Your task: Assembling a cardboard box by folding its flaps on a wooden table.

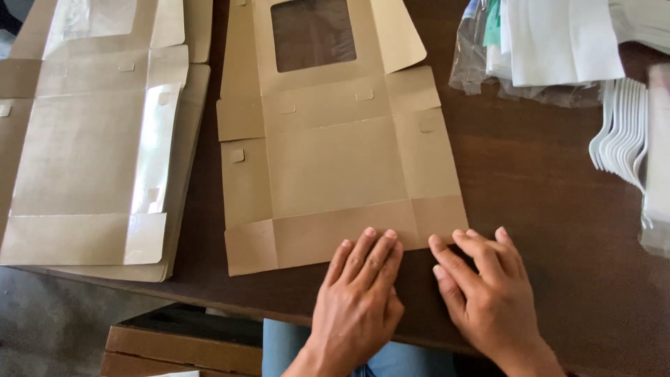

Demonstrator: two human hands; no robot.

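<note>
Two bare hands rest flat on a dark brown wooden table (544, 188), seen from above. The left hand (359, 293) lies palm down with fingers together and outstretched, gripping nothing, its fingertips (368, 236) pressing on the near flap of a flat, unfolded brown cardboard box blank with a clear window panel (335, 164). The right hand (488, 293) lies just beside it, palm down with fingers slightly spread, also holding nothing; its fingertips touch or nearly touch the blank's near right corner. The blank stretches away from both hands across the table, its window at the far end. Farther off beyond the left hand lies a stack of similar flat brown box blanks (91, 153). Away from the right hand, at the far side, sit clear plastic bags of white paper items (551, 49) and a nested row of white plastic utensils (621, 132).
</note>
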